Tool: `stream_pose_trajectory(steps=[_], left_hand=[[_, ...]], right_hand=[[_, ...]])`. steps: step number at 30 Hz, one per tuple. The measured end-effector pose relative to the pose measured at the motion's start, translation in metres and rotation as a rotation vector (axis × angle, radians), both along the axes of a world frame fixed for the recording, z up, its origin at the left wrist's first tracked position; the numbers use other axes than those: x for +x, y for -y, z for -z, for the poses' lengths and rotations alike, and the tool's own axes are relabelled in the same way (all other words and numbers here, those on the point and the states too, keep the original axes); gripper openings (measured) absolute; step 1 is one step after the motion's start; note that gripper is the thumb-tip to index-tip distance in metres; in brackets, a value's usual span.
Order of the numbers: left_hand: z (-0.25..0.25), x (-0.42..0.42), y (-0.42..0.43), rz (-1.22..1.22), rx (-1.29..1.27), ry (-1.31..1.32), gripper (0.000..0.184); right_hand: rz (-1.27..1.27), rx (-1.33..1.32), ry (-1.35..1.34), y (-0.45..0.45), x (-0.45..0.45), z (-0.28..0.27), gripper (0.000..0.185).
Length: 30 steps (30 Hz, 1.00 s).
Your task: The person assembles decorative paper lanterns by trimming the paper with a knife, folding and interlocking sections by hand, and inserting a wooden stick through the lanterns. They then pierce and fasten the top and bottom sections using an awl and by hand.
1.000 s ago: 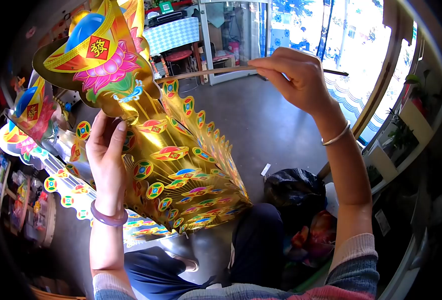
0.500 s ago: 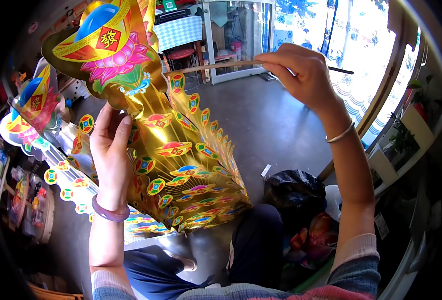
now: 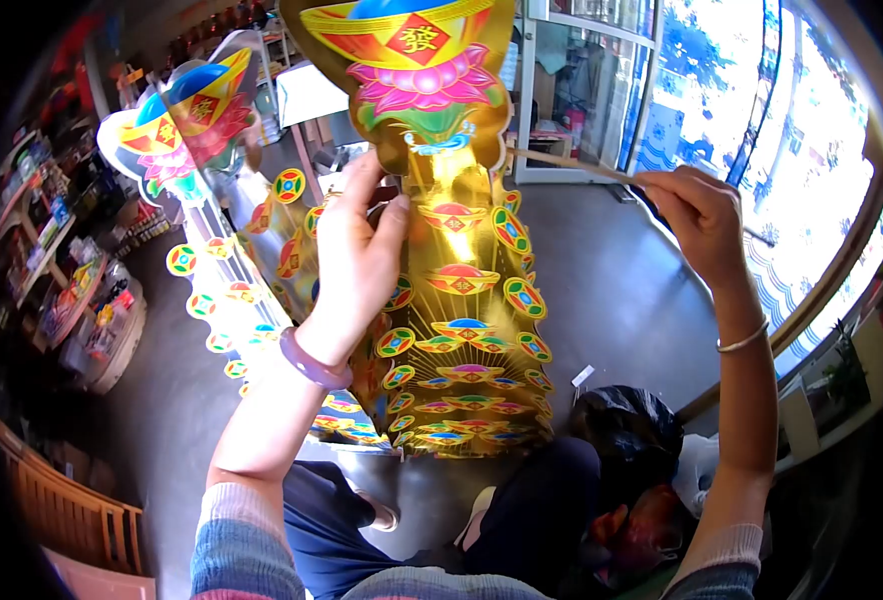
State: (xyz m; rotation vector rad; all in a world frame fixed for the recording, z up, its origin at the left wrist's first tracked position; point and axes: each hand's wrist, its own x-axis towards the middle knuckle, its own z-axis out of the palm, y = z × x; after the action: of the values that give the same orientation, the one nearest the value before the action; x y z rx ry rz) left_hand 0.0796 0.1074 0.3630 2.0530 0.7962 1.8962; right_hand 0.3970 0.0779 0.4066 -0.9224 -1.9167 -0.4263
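Observation:
A tall gold foil paper decoration (image 3: 457,330) stands upright between my knees, printed with ingots, coins and a pink lotus. My left hand (image 3: 357,250) is closed at its left edge just below the lotus top, the thumb in front and some fingertips hidden. To the left stands a matching folded panel (image 3: 202,195), its silvery side catching the light. My right hand (image 3: 697,215) is out to the right, pinching a thin wooden stick (image 3: 572,165). The stick's left end reaches the decoration's right edge; whether it touches cannot be made out.
On the floor at right lie a black plastic bag (image 3: 627,430) and a small white scrap (image 3: 584,376). Stocked shelves (image 3: 52,255) line the left, with a slatted wooden chair (image 3: 67,500) below. A glass door (image 3: 572,90) and a bright patterned curtain (image 3: 812,150) are behind.
The view has swung left, so everything sits farther right. The decoration now faces me more squarely and looks straighter. My right hand, still on the stick, appears slightly lower; my left hand keeps its place on the edge.

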Motion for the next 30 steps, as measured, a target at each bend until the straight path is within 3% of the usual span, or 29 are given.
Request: stream_pose_trajectory(steps=[2, 5, 7, 9, 13, 20, 27, 30], left_hand=[[0.003, 0.000, -0.002, -0.016, 0.005, 0.013, 0.040], [0.000, -0.001, 0.002, -0.031, -0.083, -0.008, 0.041], [0.002, -0.005, -0.005, -0.112, 0.022, -0.112, 0.036], [0.002, -0.002, -0.004, -0.188, 0.129, -0.129, 0.036], [0.005, 0.000, -0.007, -0.053, -0.067, -0.006, 0.040], [0.011, 0.000, -0.009, 0.051, -0.102, 0.087, 0.044], [0.015, 0.006, -0.007, 0.082, 0.072, 0.116, 0.044], [0.016, 0.009, -0.014, 0.112, 0.136, 0.158, 0.046]], right_hand=[[-0.013, -0.231, -0.114, 0.001, -0.002, 0.003, 0.011], [0.087, 0.060, 0.082, 0.009, -0.004, -0.004, 0.011], [0.090, 0.198, 0.158, 0.015, -0.008, -0.013, 0.011], [0.063, 0.161, 0.130, 0.015, -0.009, -0.013, 0.011], [-0.015, -0.381, -0.162, -0.001, 0.005, 0.000, 0.013], [0.140, 0.140, 0.166, 0.008, 0.003, -0.005, 0.016], [0.024, -0.397, -0.073, -0.015, 0.022, 0.005, 0.015], [0.036, -0.346, 0.024, -0.030, 0.014, 0.000, 0.015]])
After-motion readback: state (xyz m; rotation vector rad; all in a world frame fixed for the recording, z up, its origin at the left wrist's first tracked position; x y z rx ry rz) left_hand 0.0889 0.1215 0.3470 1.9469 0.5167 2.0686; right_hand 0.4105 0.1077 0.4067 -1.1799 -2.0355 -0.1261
